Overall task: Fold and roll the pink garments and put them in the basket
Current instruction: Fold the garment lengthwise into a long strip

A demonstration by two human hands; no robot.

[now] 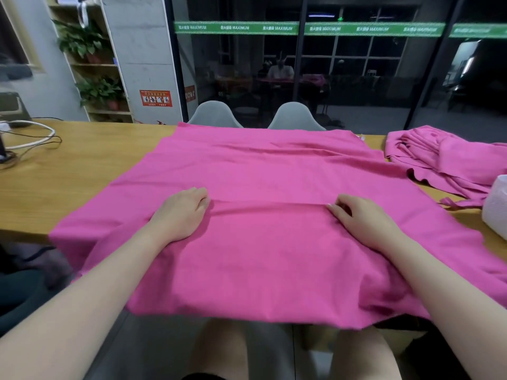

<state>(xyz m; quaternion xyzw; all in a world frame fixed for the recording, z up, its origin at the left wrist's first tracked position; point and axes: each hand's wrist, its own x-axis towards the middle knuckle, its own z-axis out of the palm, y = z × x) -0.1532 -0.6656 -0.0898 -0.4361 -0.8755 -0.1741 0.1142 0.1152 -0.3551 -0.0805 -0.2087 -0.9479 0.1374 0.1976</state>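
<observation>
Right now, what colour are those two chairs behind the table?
Pale grey chairs, seen in the head view.

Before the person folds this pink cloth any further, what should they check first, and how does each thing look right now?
1. Pink garment spread flat on the table: ok, only light wrinkles.
2. Left hand gripping the fold ridge: ok, fingers curled on fabric.
3. Right hand gripping the same ridge: ok.
4. Near edge fully on the table: not ok, it hangs over the front.
5. Pile of pink garments clear of the fold: ok, it lies apart at the right.
6. Basket ready: cannot tell, only a white object shows at the right edge.
</observation>
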